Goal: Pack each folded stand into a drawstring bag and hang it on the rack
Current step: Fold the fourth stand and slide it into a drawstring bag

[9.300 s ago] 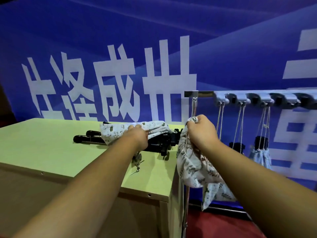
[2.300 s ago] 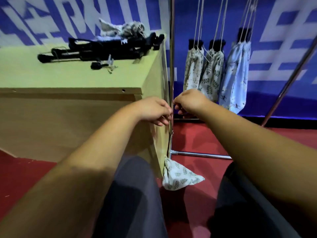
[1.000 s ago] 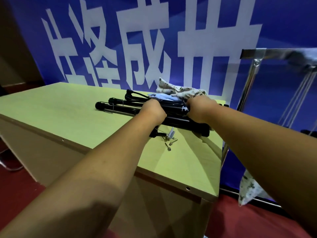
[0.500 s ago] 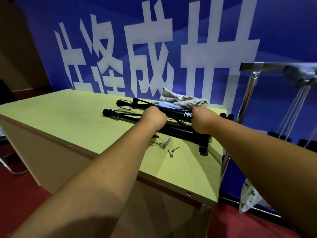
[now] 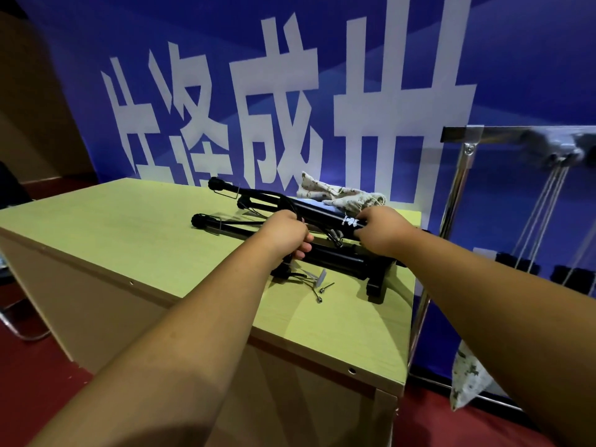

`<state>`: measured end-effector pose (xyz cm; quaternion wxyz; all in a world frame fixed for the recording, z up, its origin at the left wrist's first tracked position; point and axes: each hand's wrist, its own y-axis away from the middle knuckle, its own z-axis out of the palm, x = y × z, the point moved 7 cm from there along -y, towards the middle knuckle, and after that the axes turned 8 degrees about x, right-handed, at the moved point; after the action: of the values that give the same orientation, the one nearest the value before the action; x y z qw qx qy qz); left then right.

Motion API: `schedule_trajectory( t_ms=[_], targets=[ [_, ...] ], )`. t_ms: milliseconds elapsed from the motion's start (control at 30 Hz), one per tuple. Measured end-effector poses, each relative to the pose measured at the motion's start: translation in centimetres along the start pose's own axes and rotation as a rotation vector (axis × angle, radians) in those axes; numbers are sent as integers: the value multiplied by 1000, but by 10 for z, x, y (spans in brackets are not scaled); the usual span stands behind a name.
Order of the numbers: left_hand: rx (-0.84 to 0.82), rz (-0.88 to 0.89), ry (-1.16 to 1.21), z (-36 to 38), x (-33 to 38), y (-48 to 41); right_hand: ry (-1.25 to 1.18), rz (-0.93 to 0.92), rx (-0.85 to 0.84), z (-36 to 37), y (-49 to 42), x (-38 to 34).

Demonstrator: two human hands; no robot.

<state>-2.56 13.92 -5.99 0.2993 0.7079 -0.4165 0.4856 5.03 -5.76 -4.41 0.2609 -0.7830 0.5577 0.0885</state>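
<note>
Two black folded stands lie on the yellow-green table (image 5: 129, 227). My left hand (image 5: 285, 235) grips the upper stand (image 5: 319, 214) near its middle, and my right hand (image 5: 380, 232) grips the same tube by its white logo. This stand is tilted up a little above the lower stand (image 5: 342, 258), which rests flat on the table. A pile of patterned drawstring bags (image 5: 338, 193) sits at the table's back edge, behind the stands. The metal rack (image 5: 458, 188) stands to the right, with bag cords (image 5: 545, 208) hanging from its hooks.
Small metal needles and a clip (image 5: 317, 285) lie loose on the table in front of the stands. A patterned bag (image 5: 467, 379) lies on the red floor by the rack's foot. A blue banner with large white characters fills the back wall.
Both hands have lifted the upper stand off the lower one and drawn it slightly toward me. Earlier, I crouched by the rack's post, above the bag on the floor.
</note>
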Motion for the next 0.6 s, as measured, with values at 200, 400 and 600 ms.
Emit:
schedule_trajectory(
  t_ms=[200,400,600],
  targets=[
    [64,-31,-8,-5,11,0,-80,16,31,-3,2,1],
    [52,-15,-34,-4,6,-7,-86,24,30,-5,3,1],
    [38,-8,152,1,6,-6,-94,26,45,-6,3,1]
  ],
)
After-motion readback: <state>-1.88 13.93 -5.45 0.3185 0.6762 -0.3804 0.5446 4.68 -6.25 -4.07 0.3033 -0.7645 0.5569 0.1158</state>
